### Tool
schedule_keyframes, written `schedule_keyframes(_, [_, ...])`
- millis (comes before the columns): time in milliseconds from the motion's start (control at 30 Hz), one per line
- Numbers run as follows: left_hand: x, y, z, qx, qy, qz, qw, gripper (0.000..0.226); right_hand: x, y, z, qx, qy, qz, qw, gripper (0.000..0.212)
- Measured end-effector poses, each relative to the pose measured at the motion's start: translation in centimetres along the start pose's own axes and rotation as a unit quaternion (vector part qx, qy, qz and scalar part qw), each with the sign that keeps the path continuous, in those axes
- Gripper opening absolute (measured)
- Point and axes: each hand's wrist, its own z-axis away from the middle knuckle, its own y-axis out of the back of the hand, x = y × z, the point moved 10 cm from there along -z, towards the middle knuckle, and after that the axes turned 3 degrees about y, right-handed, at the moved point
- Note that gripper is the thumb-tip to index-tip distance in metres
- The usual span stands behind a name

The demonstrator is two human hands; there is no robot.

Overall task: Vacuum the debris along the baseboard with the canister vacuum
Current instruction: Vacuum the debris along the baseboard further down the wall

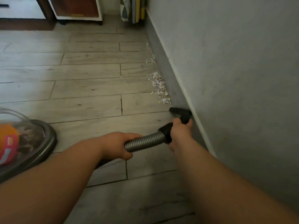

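At far left I see the canister (pixel 41 143), its clear bin holding dark, blurred clumps beside an orange core. My left hand (pixel 118 145) wraps round the hose (pixel 144 142). My right hand (pixel 179 134) grips the handle (pixel 165 130), the nozzle (pixel 178 110) low against the baseboard (pixel 163 68), just short of the debris (pixel 159 84) strewn along it.

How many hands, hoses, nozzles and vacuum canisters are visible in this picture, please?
Bare hands: 2, the left hand and the right hand
grey ribbed flexible hose: 1
black plastic nozzle: 1
clear-domed grey vacuum canister: 1
Total: 5
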Motion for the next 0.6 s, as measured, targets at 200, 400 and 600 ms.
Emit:
schedule_keyframes(200, [-2.1, 0.7, -2.9, -0.081, -0.028, 0.047, 0.995, 0.063, -1.3, -2.7, -0.9, 0.034, 0.004, -0.001, 0.999, 0.069])
schedule_keyframes(400, [-5.3, 1.0, -4.1, -0.155, -0.044, 0.05, 0.986, 0.05, 0.1, -4.8, -0.1, 0.072, -0.005, 0.036, 0.997, 0.069])
schedule_keyframes(600, [-5.9, 0.2, -3.2, -0.186, -0.056, 0.048, 0.98, 0.044, 0.5, -5.1, 1.9, 0.088, -0.036, 0.08, 0.992, 0.071])
